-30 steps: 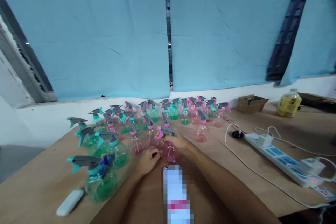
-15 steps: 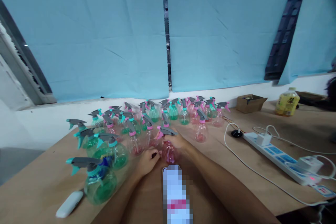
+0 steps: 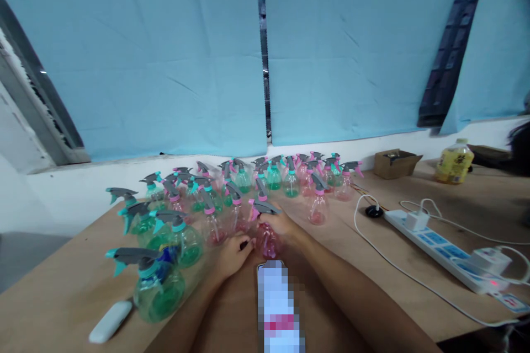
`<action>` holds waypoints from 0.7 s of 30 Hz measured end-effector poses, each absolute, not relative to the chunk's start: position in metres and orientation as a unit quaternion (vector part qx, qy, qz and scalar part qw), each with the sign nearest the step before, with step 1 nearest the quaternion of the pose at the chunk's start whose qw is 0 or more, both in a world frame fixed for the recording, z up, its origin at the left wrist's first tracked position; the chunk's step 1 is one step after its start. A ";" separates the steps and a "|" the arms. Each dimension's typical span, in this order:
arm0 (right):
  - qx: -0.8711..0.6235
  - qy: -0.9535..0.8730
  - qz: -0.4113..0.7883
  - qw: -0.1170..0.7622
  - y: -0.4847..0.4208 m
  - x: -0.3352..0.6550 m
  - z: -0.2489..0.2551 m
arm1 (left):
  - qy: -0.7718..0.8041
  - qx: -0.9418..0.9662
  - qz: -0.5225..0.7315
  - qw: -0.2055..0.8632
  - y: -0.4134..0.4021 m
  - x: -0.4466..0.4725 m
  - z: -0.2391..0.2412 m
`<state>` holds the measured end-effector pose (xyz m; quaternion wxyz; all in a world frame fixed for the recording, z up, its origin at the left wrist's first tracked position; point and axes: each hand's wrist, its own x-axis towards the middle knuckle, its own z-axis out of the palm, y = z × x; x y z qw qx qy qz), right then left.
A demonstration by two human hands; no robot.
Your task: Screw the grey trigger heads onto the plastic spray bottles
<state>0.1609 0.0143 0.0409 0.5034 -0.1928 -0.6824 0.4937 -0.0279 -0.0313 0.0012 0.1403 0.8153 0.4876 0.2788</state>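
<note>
A pink spray bottle point(image 3: 268, 242) with a grey and pink trigger head stands upright at the middle of the table. My right hand point(image 3: 279, 223) is wrapped round its neck, just below the trigger head. Close to the bottle's left side is my left hand point(image 3: 236, 253), fingers curled, with a small dark spot showing at the fingertips that I cannot make out. Just in front of the bottle lies a phone point(image 3: 278, 298), its screen blurred. Two pink-collared spray bottles point(image 3: 214, 226) stand beyond my left hand, and another pink one point(image 3: 318, 209) is to the right.
Several green and pink spray bottles crowd the table point(image 3: 78, 270) toward the wall. A green one point(image 3: 159, 295) stands front left beside a white case point(image 3: 110, 321). On the right are a power strip point(image 3: 434, 248) with cables, a cardboard box point(image 3: 396, 165) and a yellow-labelled bottle point(image 3: 454, 162).
The view has shifted very slightly. My hands and the bottles keep their places, my right hand still round the pink spray bottle.
</note>
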 end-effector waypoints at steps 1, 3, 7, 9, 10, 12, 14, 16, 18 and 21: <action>-0.193 -0.680 0.490 0.510 0.015 0.160 0.040 | 0.488 0.815 0.278 0.141 -0.031 -0.028 0.001; -0.196 -0.677 0.487 0.516 0.016 0.160 0.039 | 0.487 0.817 0.276 0.140 -0.031 -0.028 0.000; -0.192 -0.682 0.496 0.503 0.017 0.161 0.038 | 0.484 0.819 0.277 0.131 -0.031 -0.029 -0.002; -0.195 -0.681 0.503 0.495 0.016 0.162 0.038 | 0.483 0.820 0.276 0.133 -0.031 -0.029 -0.002; -0.197 -0.681 0.504 0.493 0.016 0.162 0.039 | 0.482 0.821 0.275 0.135 -0.031 -0.029 -0.002; -0.195 -0.686 0.500 0.491 0.015 0.162 0.039 | 0.482 0.821 0.275 0.135 -0.031 -0.029 -0.001; -0.190 -0.688 0.493 0.497 0.015 0.162 0.040 | 0.482 0.821 0.274 0.135 -0.031 -0.029 -0.001; -0.184 -0.685 0.495 0.503 0.015 0.162 0.041 | 0.485 0.820 0.273 0.135 -0.032 -0.028 0.000; -0.179 -0.681 0.500 0.504 0.014 0.161 0.042 | 0.486 0.819 0.274 0.137 -0.032 -0.028 0.001; -0.179 -0.683 0.503 0.498 0.013 0.161 0.042 | 0.484 0.818 0.277 0.141 -0.033 -0.027 0.002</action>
